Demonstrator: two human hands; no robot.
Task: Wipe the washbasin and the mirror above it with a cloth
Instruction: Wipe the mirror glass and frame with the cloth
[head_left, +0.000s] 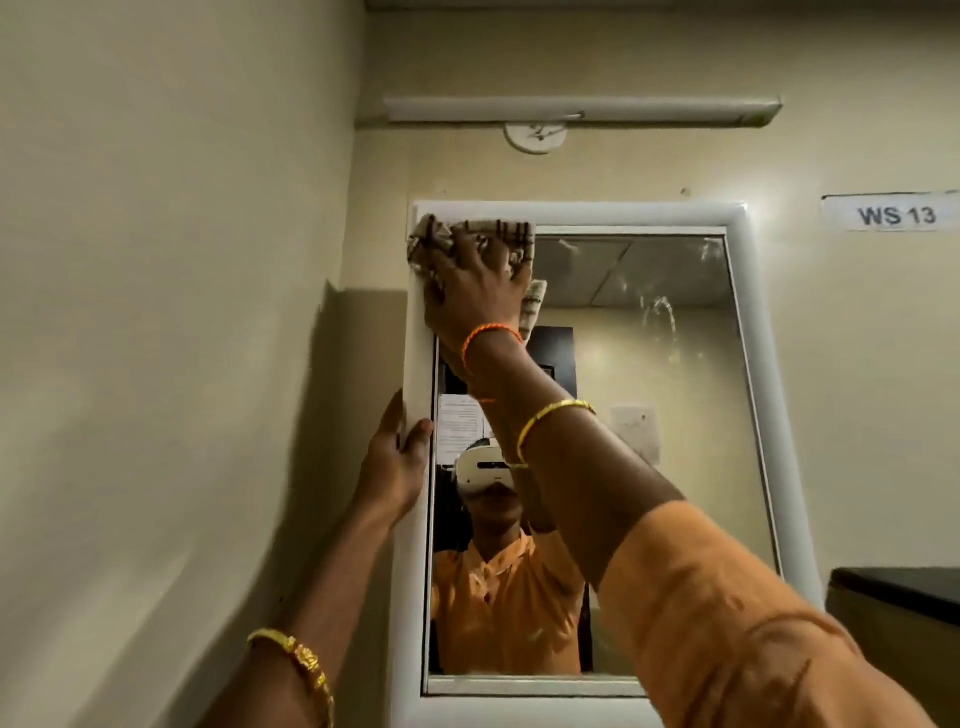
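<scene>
The mirror (649, 415) hangs on the wall in a thick white frame (597, 214). A checked beige cloth (441, 236) is pressed flat against the frame's top left corner under my right hand (475, 291). My left hand (397, 462) grips the left side of the frame lower down, thumb on the front and fingers round the edge. White smears show on the glass at the upper right. The washbasin is out of view.
A tube light (582, 110) runs along the wall above the mirror. A sign reading WS 13 (896, 214) is at the right. A dark-topped box (898, 597) juts in at the lower right. A side wall stands close on the left.
</scene>
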